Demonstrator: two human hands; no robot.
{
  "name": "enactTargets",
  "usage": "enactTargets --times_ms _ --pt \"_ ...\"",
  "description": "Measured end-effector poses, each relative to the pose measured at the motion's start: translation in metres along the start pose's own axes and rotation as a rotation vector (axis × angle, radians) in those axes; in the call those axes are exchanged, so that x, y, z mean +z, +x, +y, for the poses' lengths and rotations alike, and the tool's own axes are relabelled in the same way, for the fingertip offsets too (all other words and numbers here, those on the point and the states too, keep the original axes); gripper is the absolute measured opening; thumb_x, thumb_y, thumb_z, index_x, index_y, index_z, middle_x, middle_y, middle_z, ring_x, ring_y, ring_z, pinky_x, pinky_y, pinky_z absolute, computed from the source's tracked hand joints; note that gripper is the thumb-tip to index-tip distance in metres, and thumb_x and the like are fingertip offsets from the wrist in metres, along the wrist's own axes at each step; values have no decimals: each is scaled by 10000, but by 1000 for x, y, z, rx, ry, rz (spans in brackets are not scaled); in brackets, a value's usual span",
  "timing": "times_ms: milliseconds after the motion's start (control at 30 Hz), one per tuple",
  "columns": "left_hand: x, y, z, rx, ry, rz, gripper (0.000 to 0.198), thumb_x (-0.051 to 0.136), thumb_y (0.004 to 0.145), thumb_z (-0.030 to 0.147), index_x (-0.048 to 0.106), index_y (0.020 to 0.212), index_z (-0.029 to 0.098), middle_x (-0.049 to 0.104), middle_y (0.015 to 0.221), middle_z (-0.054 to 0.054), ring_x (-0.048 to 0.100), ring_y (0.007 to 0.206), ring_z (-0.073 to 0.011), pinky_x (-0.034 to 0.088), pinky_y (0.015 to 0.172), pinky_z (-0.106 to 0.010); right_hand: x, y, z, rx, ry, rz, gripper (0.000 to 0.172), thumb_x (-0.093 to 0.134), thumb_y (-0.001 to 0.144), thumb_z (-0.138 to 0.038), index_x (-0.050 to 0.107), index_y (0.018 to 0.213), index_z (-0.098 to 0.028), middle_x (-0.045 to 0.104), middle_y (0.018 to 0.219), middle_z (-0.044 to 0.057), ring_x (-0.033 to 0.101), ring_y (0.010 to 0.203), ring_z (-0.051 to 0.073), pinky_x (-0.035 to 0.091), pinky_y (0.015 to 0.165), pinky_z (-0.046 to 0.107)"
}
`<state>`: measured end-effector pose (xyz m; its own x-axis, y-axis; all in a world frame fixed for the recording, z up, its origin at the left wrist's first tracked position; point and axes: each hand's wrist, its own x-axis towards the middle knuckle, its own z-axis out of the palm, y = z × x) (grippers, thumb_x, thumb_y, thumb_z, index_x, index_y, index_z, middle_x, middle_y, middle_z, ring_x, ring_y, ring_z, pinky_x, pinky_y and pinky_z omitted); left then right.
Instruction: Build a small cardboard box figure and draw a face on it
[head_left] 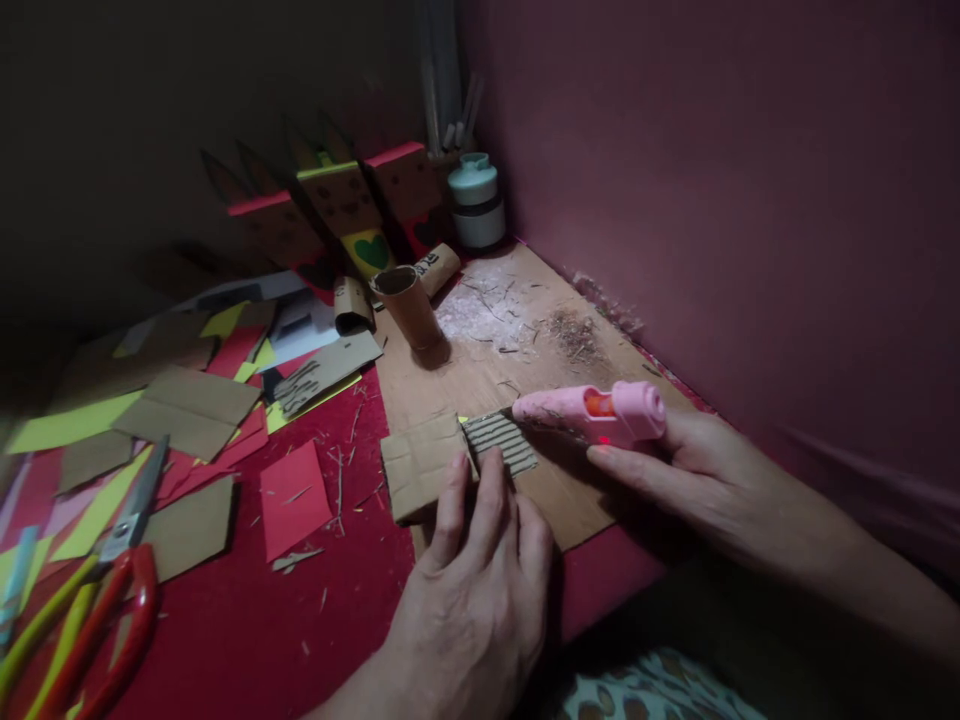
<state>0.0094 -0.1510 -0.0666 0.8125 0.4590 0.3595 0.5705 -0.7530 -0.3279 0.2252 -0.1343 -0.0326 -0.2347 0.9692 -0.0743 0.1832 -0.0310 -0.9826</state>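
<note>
My right hand [701, 470] is wrapped round a pink hot glue gun [562, 408], a small red light showing near the thumb. The gun's nozzle points left, at the upper edge of a ribbed strip of corrugated cardboard [504, 440]. That strip sticks out to the right of a small folded cardboard box [421, 465]. My left hand [480, 580] steadies the box and strip from the near side, index and middle fingertips pressed on them. Its thumb is hidden. Beyond stands an upright cardboard tube [409, 308].
Scissors [124, 540] with red and yellow handles lie at left among cardboard and coloured paper scraps [187, 410]. Several cardboard figures [341, 200] with pointed ears stand at the back, beside a teal-lidded jar [476, 200]. A pink wall [712, 200] bounds the right.
</note>
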Motion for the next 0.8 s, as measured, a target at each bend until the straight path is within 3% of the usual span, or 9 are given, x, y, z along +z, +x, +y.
enactTargets --times_ms 600,800 --pt "0 0 0 -13 2 -14 357 422 876 123 656 1081 -52 731 1026 -268 572 1246 -468 224 1174 -608 0 -2 -5 61 -21 35 441 602 962 -424 622 1387 -307 638 1422 42 559 1354 299 404 1191 454" --pt "1 0 0 -11 -7 -2 354 417 889 126 670 1069 -44 733 1018 -253 574 1242 -470 233 1165 -610 0 -1 -7 38 -62 58 429 670 903 -467 698 1297 -301 711 1314 58 594 1311 339 443 1150 508"
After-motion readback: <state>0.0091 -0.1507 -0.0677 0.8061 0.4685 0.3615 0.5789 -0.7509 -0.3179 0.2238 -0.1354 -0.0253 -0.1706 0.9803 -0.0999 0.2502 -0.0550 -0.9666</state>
